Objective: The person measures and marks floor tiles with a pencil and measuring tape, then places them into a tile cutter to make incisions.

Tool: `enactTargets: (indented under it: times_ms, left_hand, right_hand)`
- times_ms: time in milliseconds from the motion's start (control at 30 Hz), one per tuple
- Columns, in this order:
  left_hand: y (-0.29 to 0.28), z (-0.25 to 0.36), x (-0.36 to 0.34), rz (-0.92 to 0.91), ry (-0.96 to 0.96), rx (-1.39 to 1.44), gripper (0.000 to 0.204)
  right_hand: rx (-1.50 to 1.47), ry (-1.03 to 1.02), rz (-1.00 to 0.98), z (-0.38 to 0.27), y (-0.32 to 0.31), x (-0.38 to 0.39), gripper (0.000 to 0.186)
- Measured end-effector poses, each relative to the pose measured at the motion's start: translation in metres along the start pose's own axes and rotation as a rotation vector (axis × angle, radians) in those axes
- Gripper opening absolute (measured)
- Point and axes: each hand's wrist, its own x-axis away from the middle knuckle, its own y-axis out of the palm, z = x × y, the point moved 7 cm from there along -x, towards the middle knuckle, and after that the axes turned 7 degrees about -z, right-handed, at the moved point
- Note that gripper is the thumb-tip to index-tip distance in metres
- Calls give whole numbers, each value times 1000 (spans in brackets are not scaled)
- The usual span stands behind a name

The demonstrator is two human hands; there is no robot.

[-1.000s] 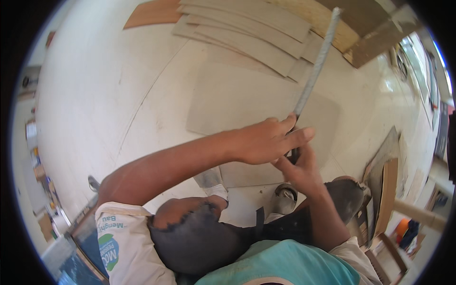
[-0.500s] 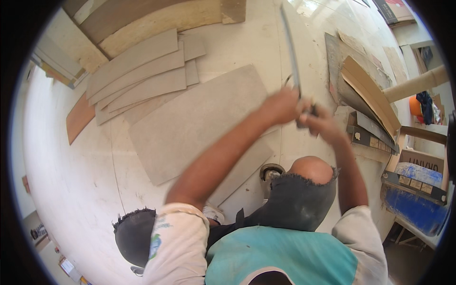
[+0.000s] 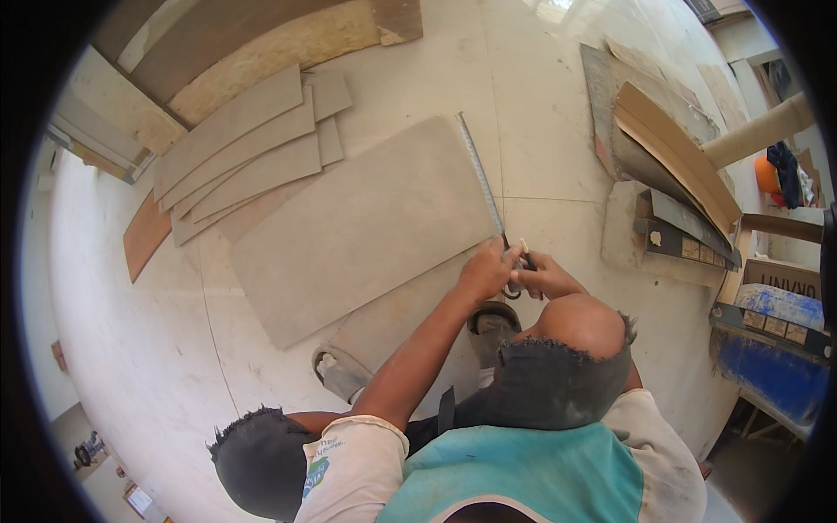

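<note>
A large grey tile (image 3: 366, 227) lies flat on the floor in front of me. Along its right short edge runs the pulled-out blade of a tape measure (image 3: 481, 174), its far end by the tile's far corner. My left hand (image 3: 485, 274) is closed on the near end of the tape measure, at the tile's near right corner. Close beside it, my right hand (image 3: 549, 277) has its fingers curled round a small dark thing with a pale tip (image 3: 524, 246), whose kind I cannot make out. A dark loop shows just below the two hands.
Several grey tiles (image 3: 244, 131) lie fanned out at the far left, with a brown piece (image 3: 148, 231) beside them. Another tile (image 3: 401, 296) lies partly under the large one, near my shoes. Opened cardboard packaging (image 3: 676, 157) and a blue drum (image 3: 772, 375) stand at the right.
Both hands have come down and nearer to me. The tape blade, held out past the tile toward the far side before, now lies along the tile's right edge.
</note>
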Motion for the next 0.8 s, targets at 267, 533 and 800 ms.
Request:
enactTargets:
  times_ms: [267,533,800]
  left_hand:
    - [-22,-12,-24,102,-56,-58,58]
    - [-8,-12,-24,107,-3,-17,56]
    - [14,-15,-25,-25,-64,-36,65]
  right_hand:
    - [24,36,-61,-11,-15,-35,54]
    - [29,65,-37,-3,-24,-27,58]
    - [169,75,7,0,-30,-18,49]
